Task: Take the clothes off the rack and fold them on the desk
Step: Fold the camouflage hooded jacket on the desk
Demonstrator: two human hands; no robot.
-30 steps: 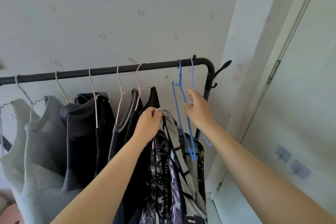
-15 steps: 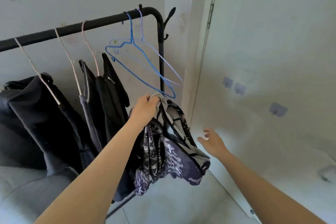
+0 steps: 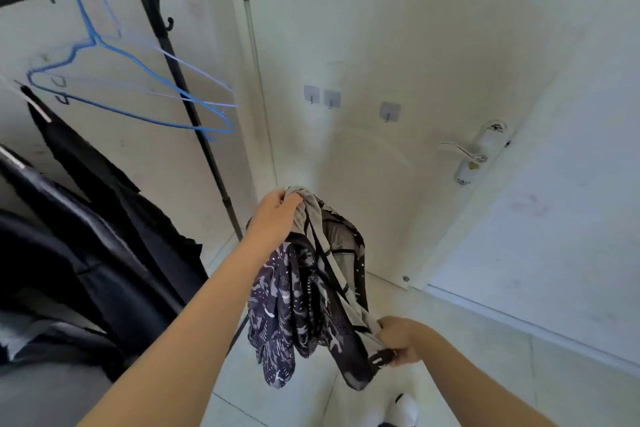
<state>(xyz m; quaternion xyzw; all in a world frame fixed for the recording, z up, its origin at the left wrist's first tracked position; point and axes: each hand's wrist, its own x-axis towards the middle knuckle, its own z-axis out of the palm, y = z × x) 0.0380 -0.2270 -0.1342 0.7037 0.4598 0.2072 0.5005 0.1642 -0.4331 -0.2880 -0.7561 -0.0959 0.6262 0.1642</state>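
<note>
A patterned dark-and-grey garment [image 3: 304,298] hangs in the air, off the rack. My left hand [image 3: 277,215] grips its bunched top. My right hand [image 3: 398,340] grips its lower edge at the right. The black clothes rack [image 3: 166,55] stands at the left, with two empty blue hangers [image 3: 138,80] on its bar. Dark clothes [image 3: 86,236] still hang on the rack at the lower left. The desk is not in view.
A white door [image 3: 381,184] with a handle [image 3: 474,156] and three stick-on hooks [image 3: 329,99] stands straight ahead. A white wall runs along the right. The floor below is pale tile. A white shoe tip [image 3: 405,409] shows at the bottom.
The view has swung right and down, away from the rack. My left hand has carried the garment away from the rack, and my right hand, open before, has taken hold of its lower edge.
</note>
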